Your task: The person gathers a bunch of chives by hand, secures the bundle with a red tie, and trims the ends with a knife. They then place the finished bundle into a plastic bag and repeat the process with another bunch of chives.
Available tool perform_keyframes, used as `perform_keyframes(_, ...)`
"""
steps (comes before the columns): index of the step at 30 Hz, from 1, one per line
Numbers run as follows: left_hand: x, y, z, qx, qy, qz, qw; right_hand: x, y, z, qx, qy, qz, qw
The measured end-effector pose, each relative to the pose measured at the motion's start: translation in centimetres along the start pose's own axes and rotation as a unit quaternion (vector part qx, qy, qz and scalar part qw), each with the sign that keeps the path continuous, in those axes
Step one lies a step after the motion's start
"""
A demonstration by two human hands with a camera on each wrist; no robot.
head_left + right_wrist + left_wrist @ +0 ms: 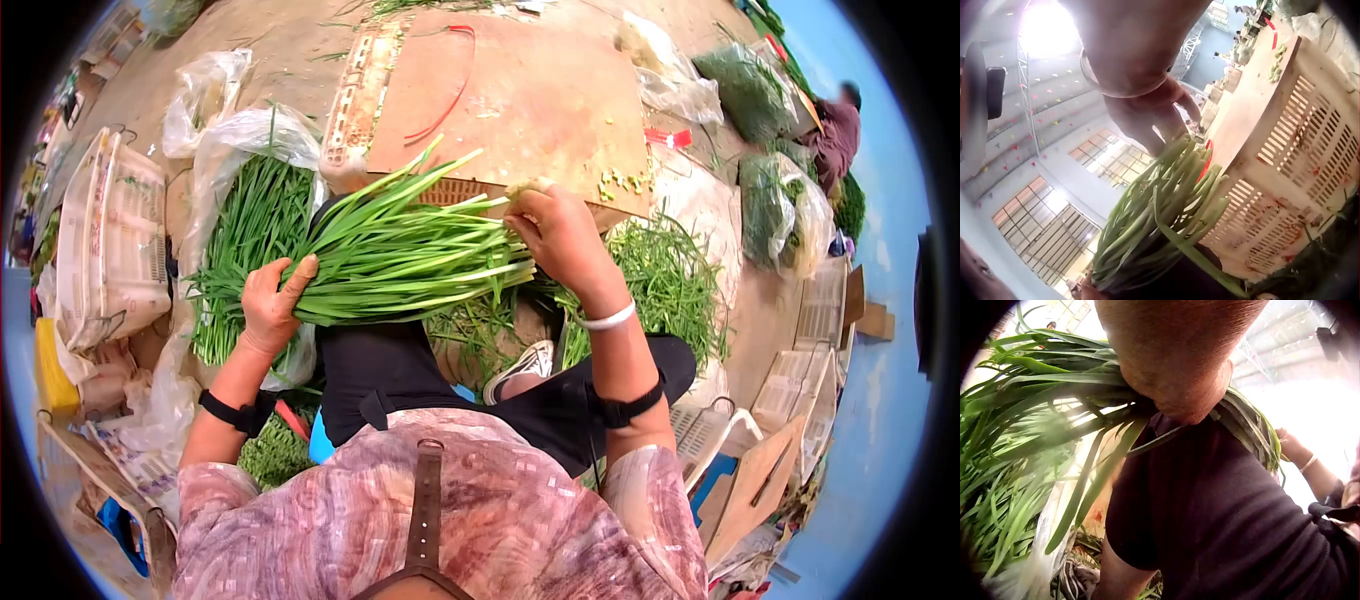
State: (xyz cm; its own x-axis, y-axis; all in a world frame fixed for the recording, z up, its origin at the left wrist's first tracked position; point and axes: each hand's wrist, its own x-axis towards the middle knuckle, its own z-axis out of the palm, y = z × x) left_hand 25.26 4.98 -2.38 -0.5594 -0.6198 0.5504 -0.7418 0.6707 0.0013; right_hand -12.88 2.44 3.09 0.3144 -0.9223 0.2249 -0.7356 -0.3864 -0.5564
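A thick bunch of garlic chives (410, 245) lies across above the person's lap, pale cut ends to the right. My left hand (272, 302) grips it toward the leafy end, thumb over the top. At the pale ends, my right hand (556, 232) pinches at the stems with curled fingers. The right wrist view has those fingertips right at the top of the chive stems (1163, 206). In the left wrist view the left hand (1179, 381) covers the middle of the bunch, its fingers hidden.
A board (520, 90) on a crate (1297, 150) stands in front, bearing a red strap (462, 85) and small cut bits (625, 183). More chives fill a plastic bag (215, 140) at left; loose greens (665, 285) lie right. Another person (836, 135) sits far right.
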Motion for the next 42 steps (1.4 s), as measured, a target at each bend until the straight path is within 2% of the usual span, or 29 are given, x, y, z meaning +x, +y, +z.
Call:
perform_keyframes(2,-0.5,0.3,-0.2,0.000,0.000,-0.010,1.000,-0.7,-1.7,-0.9,0.013,0.090,-0.024,0.996)
perform_keyframes(7,-0.8,-0.1,0.3,-0.029,-0.001,-0.018,0.999,-1.4,-2.9,-0.7,0.024,0.068,-0.023,0.997)
perform_keyframes(9,-0.7,-0.2,0.3,-0.027,-0.003,-0.006,1.000,-1.4,-3.3,-0.9,0.022,0.024,-0.027,0.999)
perform_keyframes(11,-0.7,-0.4,0.3,-0.022,-0.006,0.000,1.000,-1.4,-3.6,-0.7,0.036,0.038,-0.065,0.997)
perform_keyframes(14,-0.6,-0.7,0.6,-0.046,0.033,0.018,0.998,-2.8,-4.9,-0.9,-0.041,0.115,-0.179,0.976)
perform_keyframes(18,-1.4,-0.8,1.0,-0.054,0.052,-0.006,0.997,-5.3,-6.8,-0.9,0.011,0.117,-0.216,0.969)
perform_keyframes(20,-1.5,-1.1,1.4,-0.066,0.077,-0.011,0.995,-6.3,-6.0,-1.0,0.067,0.099,-0.155,0.981)
perform_keyframes(22,-1.6,-1.3,1.2,-0.061,0.056,-0.021,0.996,-7.3,-4.3,-2.3,0.112,0.093,-0.053,0.988)
perform_keyframes(23,-1.6,-1.2,1.0,-0.053,0.036,-0.035,0.997,-8.2,-3.8,-3.8,0.181,0.092,0.085,0.976)
perform_keyframes(24,-1.1,-0.9,0.7,-0.067,0.036,-0.042,0.996,-9.0,-2.2,-5.0,0.188,0.110,0.133,0.967)
perform_keyframes(26,-0.6,-1.1,0.4,-0.053,0.029,-0.014,0.998,-11.8,2.3,-8.2,0.224,0.066,0.250,0.940)
perform_keyframes(27,-0.5,-1.2,0.3,-0.039,0.023,0.015,0.999,-13.7,5.9,-9.4,0.181,0.065,0.289,0.938)
perform_keyframes(28,-0.6,-1.0,0.5,-0.059,0.035,-0.011,0.998,-13.9,6.8,-11.0,-0.091,-0.005,0.377,0.922)
perform_keyframes(29,-0.6,-0.8,0.5,-0.059,0.036,-0.013,0.998,-14.0,7.1,-11.4,-0.093,-0.006,0.376,0.922)
perform_keyframes(31,-0.5,-0.5,0.5,-0.040,0.034,-0.016,0.998,-14.0,7.3,-11.8,-0.334,-0.014,0.296,0.895)
perform_keyframes(32,-0.4,-0.3,0.5,-0.040,0.034,-0.019,0.998,-12.9,7.8,-10.8,-0.269,0.029,0.245,0.931)
perform_keyframes(33,-0.3,-0.1,0.4,-0.038,0.033,-0.018,0.999,-10.6,5.5,-9.3,-0.114,0.066,0.250,0.959)
perform_keyframes(34,-0.1,0.0,0.4,-0.034,0.033,-0.016,0.999,-8.4,3.0,-7.8,0.001,0.065,0.226,0.972)
perform_keyframes(35,0.0,-0.1,0.5,-0.033,0.032,-0.015,0.999,-6.4,0.6,-6.1,0.062,0.067,0.163,0.982)
perform_keyframes(36,0.1,-0.1,0.5,-0.033,0.029,-0.013,0.999,-4.8,-1.0,-4.9,0.074,0.060,0.078,0.992)
perform_keyframes(37,0.1,0.0,0.4,-0.034,0.026,-0.012,0.999,-3.7,-1.5,-3.4,0.031,0.046,0.026,0.998)
perform_keyframes(39,0.1,0.0,0.3,-0.034,0.024,-0.010,0.999,-2.9,-1.5,-1.9,-0.033,-0.006,-0.010,0.999)
perform_keyframes(40,0.1,0.0,0.3,-0.032,0.023,-0.010,0.999,-2.8,-1.9,-2.1,-0.033,-0.008,-0.013,0.999)
perform_keyframes(42,-0.3,-0.2,0.2,-0.030,0.025,-0.016,0.999,-3.3,-3.6,-2.7,-0.091,0.037,-0.083,0.992)
